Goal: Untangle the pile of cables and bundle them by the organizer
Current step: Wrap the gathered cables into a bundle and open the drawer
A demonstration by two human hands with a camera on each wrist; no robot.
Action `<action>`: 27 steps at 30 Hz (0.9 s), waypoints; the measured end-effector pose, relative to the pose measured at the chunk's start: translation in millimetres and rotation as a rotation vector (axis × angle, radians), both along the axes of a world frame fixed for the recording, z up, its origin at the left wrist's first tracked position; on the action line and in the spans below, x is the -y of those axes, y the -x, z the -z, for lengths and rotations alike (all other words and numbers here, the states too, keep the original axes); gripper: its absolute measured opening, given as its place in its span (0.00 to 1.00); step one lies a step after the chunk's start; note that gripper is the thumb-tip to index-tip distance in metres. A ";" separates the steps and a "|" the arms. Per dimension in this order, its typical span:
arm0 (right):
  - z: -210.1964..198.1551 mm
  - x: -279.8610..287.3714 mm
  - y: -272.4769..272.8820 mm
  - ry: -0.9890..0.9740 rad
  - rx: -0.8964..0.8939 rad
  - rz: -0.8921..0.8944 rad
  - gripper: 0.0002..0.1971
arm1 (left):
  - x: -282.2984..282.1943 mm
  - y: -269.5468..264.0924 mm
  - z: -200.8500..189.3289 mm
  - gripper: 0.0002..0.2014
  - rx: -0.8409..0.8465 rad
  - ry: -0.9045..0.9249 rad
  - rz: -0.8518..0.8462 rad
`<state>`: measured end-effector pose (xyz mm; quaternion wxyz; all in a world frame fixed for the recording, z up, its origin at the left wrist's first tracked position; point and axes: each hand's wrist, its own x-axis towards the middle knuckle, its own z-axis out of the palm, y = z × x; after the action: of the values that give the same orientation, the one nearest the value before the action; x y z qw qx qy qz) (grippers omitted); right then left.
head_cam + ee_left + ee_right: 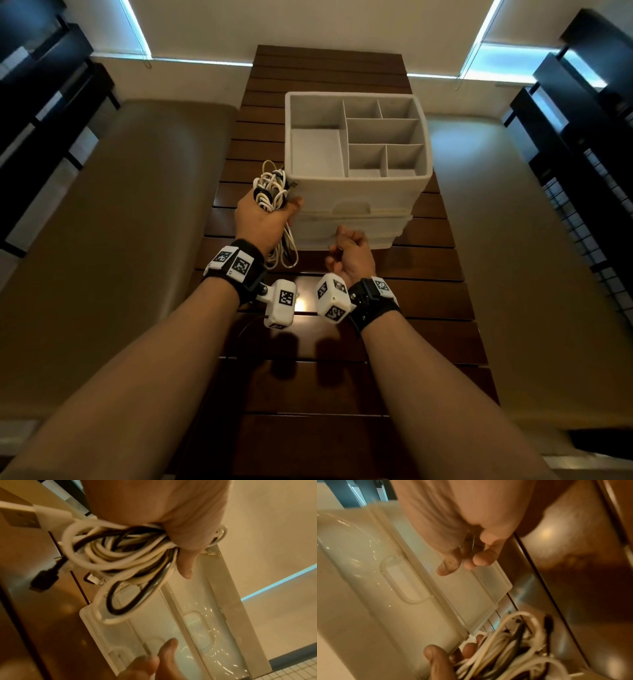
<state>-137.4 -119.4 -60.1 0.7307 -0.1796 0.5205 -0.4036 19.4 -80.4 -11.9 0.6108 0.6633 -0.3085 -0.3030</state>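
**Cables bunched in the left hand beside the organizer**

Cables [272, 195], a tangle of smooth round cords, mostly white with a few black ones and a yellowish strand, sit bunched in the left hand [262, 219], whose fingers [184, 566] are curled and clamped around the middle of the bundle. Loops stick out above the fist and more loops hang below it, close to the desk [342, 342]. In the left wrist view a flat white USB plug [25, 516] and a black plug [43, 580] poke out of the tangle.

The bundle is held just beside the near left corner of the organizer [356, 192], a white plastic box with rounded corners, an open top split into rectangular compartments by thin straight walls, and translucent, glossy drawer fronts with moulded oblong handles. It stands on the dark, slatted, polished wooden desk.

The right hand [349, 253] hovers just in front of the lower drawer [471, 588], its fingers [448, 563] loosely curled toward the palm; whether they pinch anything I cannot tell, as the wrist view is blurred.
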 end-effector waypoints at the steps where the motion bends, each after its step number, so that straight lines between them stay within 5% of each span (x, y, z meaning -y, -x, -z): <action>1: 2.6 -4.1 3.0 0.000 0.006 -0.010 0.08 | -0.6 -0.8 -1.7 0.17 -0.011 -0.005 -0.008; 11: 1.4 -35.1 16.8 -0.005 0.076 -0.017 0.08 | -5.7 -5.2 -10.5 0.24 -0.039 -0.055 0.032; 21: -5.2 -64.7 52.9 -0.036 0.092 -0.202 0.06 | -12.9 -14.5 -22.7 0.10 0.014 -0.090 0.025; 27: -15.9 -59.7 56.9 -0.098 0.061 -0.215 0.25 | -28.2 -13.0 -48.0 0.09 -0.048 -0.065 -0.116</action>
<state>-194.4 -59.8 -44.3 0.7932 -0.1864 0.4948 -0.3022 32.4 -52.3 36.2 0.6126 0.6922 -0.2449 -0.2927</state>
